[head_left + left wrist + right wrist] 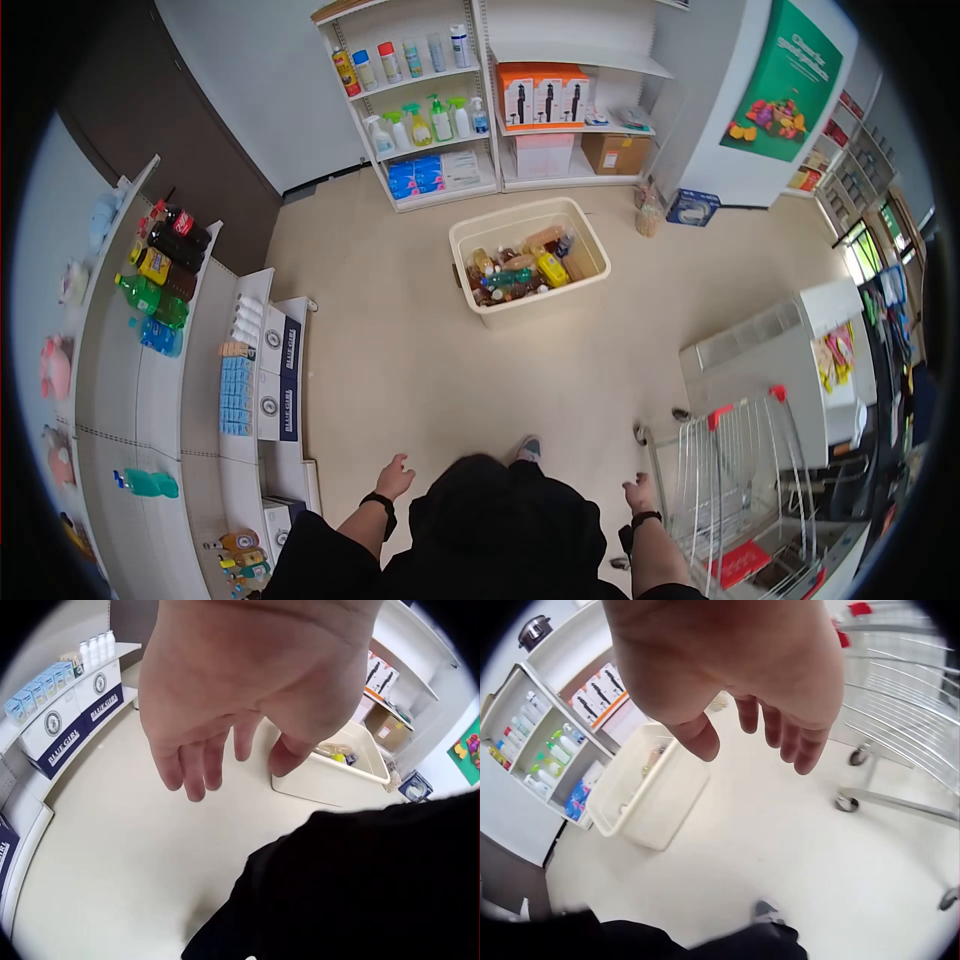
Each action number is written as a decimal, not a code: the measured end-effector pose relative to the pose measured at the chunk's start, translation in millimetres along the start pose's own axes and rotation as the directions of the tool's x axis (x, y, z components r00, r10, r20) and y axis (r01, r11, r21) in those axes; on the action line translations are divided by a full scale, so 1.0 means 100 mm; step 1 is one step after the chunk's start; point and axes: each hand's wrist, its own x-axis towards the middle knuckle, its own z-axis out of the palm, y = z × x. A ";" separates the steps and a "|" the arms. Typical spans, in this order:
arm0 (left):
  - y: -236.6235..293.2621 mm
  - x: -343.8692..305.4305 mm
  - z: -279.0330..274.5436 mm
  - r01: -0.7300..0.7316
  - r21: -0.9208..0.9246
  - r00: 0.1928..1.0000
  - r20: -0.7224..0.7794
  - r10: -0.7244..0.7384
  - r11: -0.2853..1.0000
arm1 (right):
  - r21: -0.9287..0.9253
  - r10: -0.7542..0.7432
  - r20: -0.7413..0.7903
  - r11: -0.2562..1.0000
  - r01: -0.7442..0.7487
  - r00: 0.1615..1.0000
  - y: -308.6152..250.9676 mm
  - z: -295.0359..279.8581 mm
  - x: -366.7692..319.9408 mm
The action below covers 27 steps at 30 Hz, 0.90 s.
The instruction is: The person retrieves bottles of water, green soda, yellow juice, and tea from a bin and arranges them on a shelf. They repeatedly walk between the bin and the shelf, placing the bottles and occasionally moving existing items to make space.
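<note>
Both hands hang beside the body, holding nothing. In the head view the left hand [396,478] is at lower centre-left, its fingers loosely extended; the left wrist view shows that hand [251,697] above the floor. The right hand [640,494] hangs near the shopping cart without visible contact, and in the right wrist view this hand [731,675] has relaxed, slightly bent fingers. Ahead on the floor stands a cream bin [530,305] with several bottles inside, among them a yellow bottle [551,268] and a green bottle [507,278].
Shelves with drink bottles [150,300] and boxes [289,375] line the left side. A rear shelf holds spray bottles [440,118] and orange boxes [543,95]. The shopping cart [740,470] and a white counter [750,360] are at right. A blue box [692,207] sits by the pillar.
</note>
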 end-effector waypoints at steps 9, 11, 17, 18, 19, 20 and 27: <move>0.82 1.58 -0.04 0.246 -0.078 0.959 0.167 -0.230 0.966 | 0.052 -0.285 0.045 0.958 0.282 0.958 -2.96 -0.19 2.24; 1.11 2.11 -0.04 0.268 -0.062 0.949 0.191 -0.252 0.961 | -0.004 -0.245 0.062 0.969 0.246 0.968 -3.28 -0.14 2.62; 2.46 3.66 -0.34 0.175 -0.180 0.976 0.159 -0.147 0.968 | -0.248 -0.239 0.189 0.927 0.282 0.953 -4.14 -0.08 3.69; 2.87 3.81 -0.59 0.188 -0.288 0.977 0.150 -0.149 0.939 | -0.259 -0.222 0.207 0.927 0.272 0.953 -4.31 -0.02 3.83; 3.12 3.98 -0.69 0.152 -0.315 0.984 0.143 -0.111 0.937 | -0.224 -0.236 0.244 0.930 0.291 0.941 -4.49 0.02 3.97; 3.32 4.14 -0.74 0.119 -0.345 0.988 0.134 -0.076 0.931 | -0.191 -0.251 0.282 0.931 0.311 0.926 -4.68 0.07 4.13; 3.77 5.21 -0.32 0.035 -0.214 0.989 0.148 -0.003 0.976 | -0.052 -0.406 0.530 0.860 0.507 0.744 -5.44 1.07 5.35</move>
